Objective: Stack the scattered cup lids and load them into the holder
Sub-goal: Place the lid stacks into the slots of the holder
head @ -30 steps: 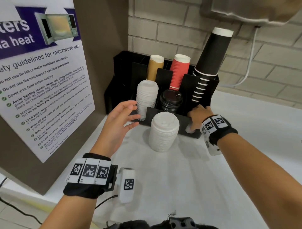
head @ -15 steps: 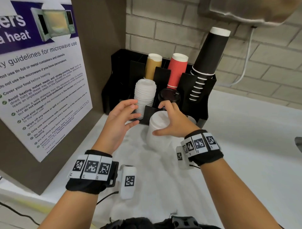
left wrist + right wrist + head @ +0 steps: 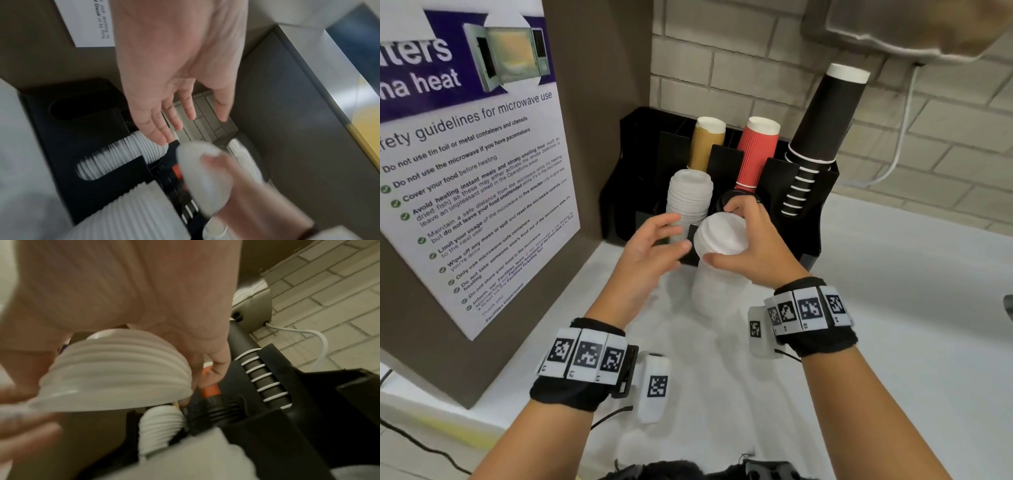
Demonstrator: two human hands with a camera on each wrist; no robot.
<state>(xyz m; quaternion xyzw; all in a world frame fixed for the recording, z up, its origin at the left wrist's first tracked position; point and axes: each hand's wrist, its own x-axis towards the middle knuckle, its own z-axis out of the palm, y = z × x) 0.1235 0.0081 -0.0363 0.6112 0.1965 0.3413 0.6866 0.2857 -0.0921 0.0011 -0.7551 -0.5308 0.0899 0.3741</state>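
Observation:
A tall stack of white cup lids (image 3: 714,291) stands on the white counter in front of the black holder (image 3: 811,219). My right hand (image 3: 726,236) grips the top lids (image 3: 115,369) from above, thumb at the front and fingers (image 3: 218,363) behind. In the right wrist view this batch looks raised off the blurred rest of the stack. My left hand (image 3: 671,236) hovers open, fingers straight, just left of the stack. Another column of white lids (image 3: 690,195) leans in the holder's front left slot. Black lids sit mostly hidden behind my right hand.
The holder's back slots carry a brown cup (image 3: 707,144), red cups (image 3: 756,150) and a leaning stack of black cups (image 3: 825,120). A brown panel with a microwave poster (image 3: 476,171) stands close at left. The brick wall and a white cable (image 3: 900,137) are behind.
My right hand left the holder's front right corner, came over the loose stack and took hold of its top lids, which now sit higher. My left hand edged closer to the stack.

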